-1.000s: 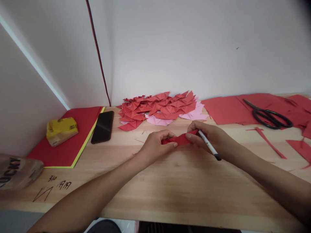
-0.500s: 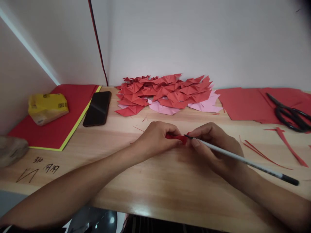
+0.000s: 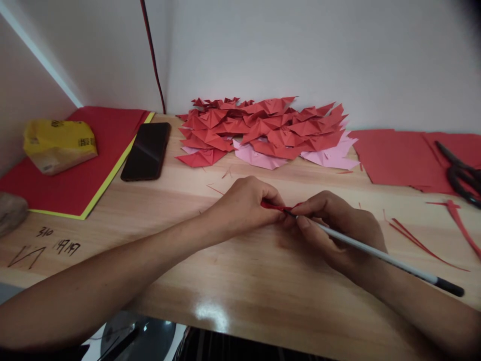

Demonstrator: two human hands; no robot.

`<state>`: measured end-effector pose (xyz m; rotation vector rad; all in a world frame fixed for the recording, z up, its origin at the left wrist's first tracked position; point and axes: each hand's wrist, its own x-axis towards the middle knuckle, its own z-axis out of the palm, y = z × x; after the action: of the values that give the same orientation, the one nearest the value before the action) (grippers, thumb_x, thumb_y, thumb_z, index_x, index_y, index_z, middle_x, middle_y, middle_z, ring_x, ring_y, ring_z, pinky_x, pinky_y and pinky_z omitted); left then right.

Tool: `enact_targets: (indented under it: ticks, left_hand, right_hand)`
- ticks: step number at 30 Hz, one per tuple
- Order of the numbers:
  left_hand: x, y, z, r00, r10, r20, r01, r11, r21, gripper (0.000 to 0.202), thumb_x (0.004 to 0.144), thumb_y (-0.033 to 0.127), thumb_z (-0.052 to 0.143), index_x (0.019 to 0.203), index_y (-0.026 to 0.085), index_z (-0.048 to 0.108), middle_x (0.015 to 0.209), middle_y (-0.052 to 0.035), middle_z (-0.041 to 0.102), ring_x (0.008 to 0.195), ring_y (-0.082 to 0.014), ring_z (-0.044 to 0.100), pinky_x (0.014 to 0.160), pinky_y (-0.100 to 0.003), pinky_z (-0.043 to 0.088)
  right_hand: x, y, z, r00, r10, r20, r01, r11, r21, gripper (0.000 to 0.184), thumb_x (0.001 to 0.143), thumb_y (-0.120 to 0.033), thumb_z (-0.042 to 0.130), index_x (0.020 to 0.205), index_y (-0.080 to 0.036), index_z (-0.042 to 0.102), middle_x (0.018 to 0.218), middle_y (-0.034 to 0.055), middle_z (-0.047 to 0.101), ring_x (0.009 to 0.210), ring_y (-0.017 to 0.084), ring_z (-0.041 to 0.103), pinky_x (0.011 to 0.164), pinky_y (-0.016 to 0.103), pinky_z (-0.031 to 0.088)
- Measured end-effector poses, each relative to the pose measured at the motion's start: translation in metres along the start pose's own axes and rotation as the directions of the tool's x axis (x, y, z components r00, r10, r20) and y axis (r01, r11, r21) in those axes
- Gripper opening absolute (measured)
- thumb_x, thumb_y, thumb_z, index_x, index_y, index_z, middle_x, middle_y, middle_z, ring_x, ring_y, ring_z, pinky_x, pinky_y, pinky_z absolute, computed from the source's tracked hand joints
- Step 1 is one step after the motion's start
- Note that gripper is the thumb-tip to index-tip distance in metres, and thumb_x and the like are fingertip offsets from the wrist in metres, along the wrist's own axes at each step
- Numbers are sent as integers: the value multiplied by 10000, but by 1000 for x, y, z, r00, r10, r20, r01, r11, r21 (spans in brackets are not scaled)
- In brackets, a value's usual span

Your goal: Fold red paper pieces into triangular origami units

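My left hand [image 3: 246,203] is closed, pinching a small folded piece of red paper [image 3: 274,206] just above the wooden table [image 3: 240,281]. My right hand [image 3: 334,228] grips a white pen [image 3: 376,254] with a black cap; the pen's tip rests against the red paper between the two hands. Most of the paper is hidden by my fingers.
A pile of folded red and pink paper shapes [image 3: 266,130] lies at the back. A black phone [image 3: 146,150] and a yellow packet [image 3: 58,145] on red card [image 3: 75,185] are to the left. Red sheets [image 3: 398,153], black scissors [image 3: 460,173] and red strips [image 3: 421,240] lie right.
My right hand turned the pen from trailing behind its fingers to pointing its tip at the red paper. The paper got folded smaller between my hands. The view tilted downward.
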<state>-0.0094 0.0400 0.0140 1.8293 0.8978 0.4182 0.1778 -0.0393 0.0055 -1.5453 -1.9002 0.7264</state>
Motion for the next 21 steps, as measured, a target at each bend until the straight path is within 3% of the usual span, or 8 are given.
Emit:
enact_targets:
  ticks: [9, 21]
  left_hand:
    - [0, 0, 0, 1000, -3, -2, 3, 1000, 1, 103, 743, 206, 671, 770, 160, 759, 727, -8, 725, 653, -117, 611, 579, -196, 422]
    - [1, 0, 0, 1000, 11, -6, -11, 1000, -5, 90, 739, 173, 666, 748, 167, 755, 707, 5, 723, 642, -106, 609, 583, -190, 428]
  right_hand:
    - [1, 2, 1, 1000, -22, -14, 22, 1000, -17, 101, 893, -353, 550, 935, -261, 556, 768, 26, 724, 618, 170, 670, 455, 259, 442]
    - [1, 1, 1, 1000, -30, 6, 30, 999, -39, 103, 900, -340, 539, 934, -244, 551, 644, -6, 663, 604, 157, 660, 463, 245, 442]
